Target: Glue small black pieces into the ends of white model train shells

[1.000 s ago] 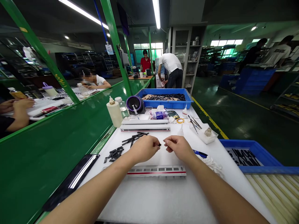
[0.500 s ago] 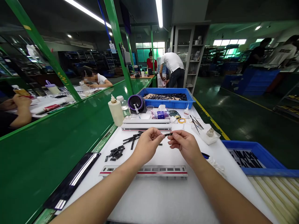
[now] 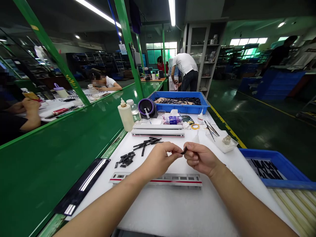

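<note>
Between my two hands a small black strip [image 3: 184, 151] is held above the white table. My left hand [image 3: 164, 157] pinches its left end, and my right hand [image 3: 198, 157] has closed fingers on its right end. The strip now stands tilted, its right end higher. Below the hands lies a white model train car body [image 3: 176, 179] with a red stripe and window openings, partly covered by my left forearm. Left of my left hand are a pile of short black pieces [image 3: 126, 159] and a heap of longer black strips [image 3: 146, 142].
Two more white train bodies [image 3: 158, 133] lie behind the hands. Farther back are a squeeze bottle [image 3: 125, 117], a blue bin [image 3: 203, 108] of black parts, yellow tape [image 3: 195, 126] and tweezers [image 3: 211, 130]. A white dish [image 3: 224, 144] is at right. Co-workers are nearby.
The black strip has turned from nearly level to tilted between my fingers. Both hands have moved slightly lower and closer together. The whole view has shifted a little.
</note>
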